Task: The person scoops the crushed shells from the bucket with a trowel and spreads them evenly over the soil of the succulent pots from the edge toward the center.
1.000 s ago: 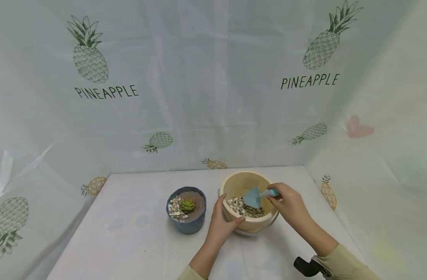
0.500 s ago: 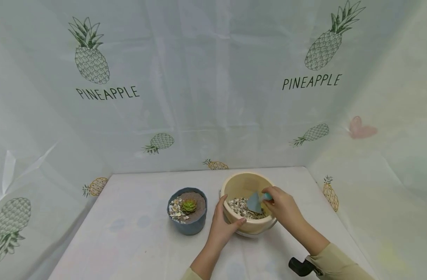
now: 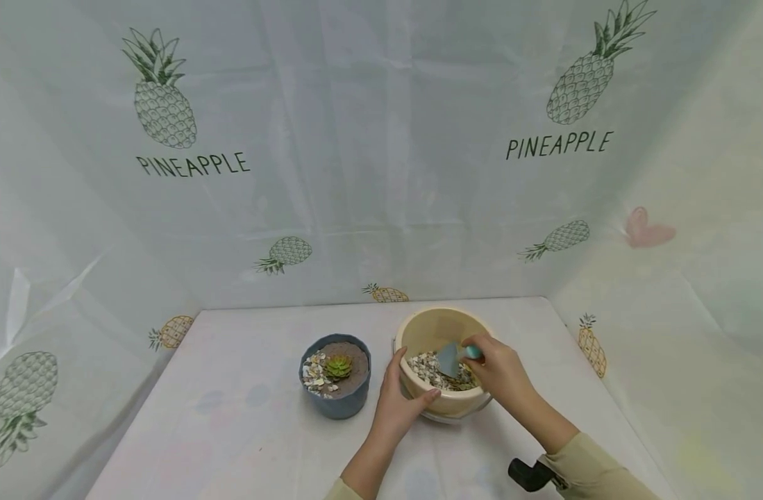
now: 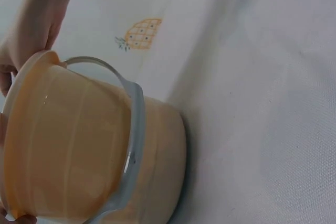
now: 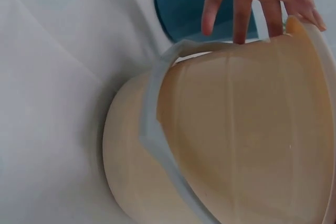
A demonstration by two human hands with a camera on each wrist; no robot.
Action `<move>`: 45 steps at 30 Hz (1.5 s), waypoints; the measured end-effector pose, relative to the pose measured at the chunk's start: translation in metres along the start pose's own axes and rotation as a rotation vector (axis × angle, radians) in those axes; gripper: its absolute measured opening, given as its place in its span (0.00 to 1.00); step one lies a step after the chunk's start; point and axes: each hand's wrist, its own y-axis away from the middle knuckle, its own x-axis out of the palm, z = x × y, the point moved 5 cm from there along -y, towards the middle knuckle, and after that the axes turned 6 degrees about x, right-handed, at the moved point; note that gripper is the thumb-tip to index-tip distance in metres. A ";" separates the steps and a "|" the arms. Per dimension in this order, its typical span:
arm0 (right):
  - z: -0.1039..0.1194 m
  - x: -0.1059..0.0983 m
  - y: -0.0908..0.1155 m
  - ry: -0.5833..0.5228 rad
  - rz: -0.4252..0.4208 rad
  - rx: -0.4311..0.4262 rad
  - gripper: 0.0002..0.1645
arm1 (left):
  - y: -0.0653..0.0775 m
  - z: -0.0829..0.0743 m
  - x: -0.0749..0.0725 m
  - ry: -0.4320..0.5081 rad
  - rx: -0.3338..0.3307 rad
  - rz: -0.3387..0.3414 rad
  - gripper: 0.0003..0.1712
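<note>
In the head view, a cream bucket (image 3: 446, 319) holds pale and brownish pebbles (image 3: 423, 366). My left hand (image 3: 396, 406) holds its near left rim, thumb over the front edge; the right wrist view shows those fingers (image 5: 242, 17) spread along the bucket wall. My right hand (image 3: 502, 368) reaches over the right rim and grips the handle of a small light-blue shovel (image 3: 447, 359). The shovel's blade is down at the pebbles, its lower edge among them. Both wrist views show the bucket's hanging grey handle (image 4: 137, 124) and outer wall.
Left of the bucket stands a blue pot (image 3: 336, 408) with a green succulent (image 3: 339, 367), brown soil and light stones on its left side. A white cloth (image 3: 231, 430) covers the table. Pineapple-printed sheeting (image 3: 356, 173) rises behind and at both sides.
My right hand has moved left and lower over the bucket, bringing the shovel from a slant above the pebbles into them. The left hand has kept its hold on the rim.
</note>
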 end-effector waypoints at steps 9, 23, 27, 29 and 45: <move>-0.002 0.002 -0.003 -0.058 0.061 0.032 0.14 | 0.000 0.000 0.001 0.002 0.000 0.003 0.60; -0.007 0.004 -0.003 -0.154 0.117 0.016 0.14 | -0.001 0.001 0.002 -0.019 0.022 -0.001 0.60; -0.008 0.004 -0.002 -0.184 0.134 0.018 0.14 | -0.001 0.001 0.002 -0.023 0.016 -0.003 0.60; -0.008 0.003 -0.003 -0.202 0.145 0.012 0.14 | -0.001 0.001 0.002 -0.024 0.012 -0.003 0.60; -0.013 0.001 -0.006 -0.314 0.338 0.016 0.15 | 0.001 -0.002 0.001 -0.021 0.002 -0.002 0.59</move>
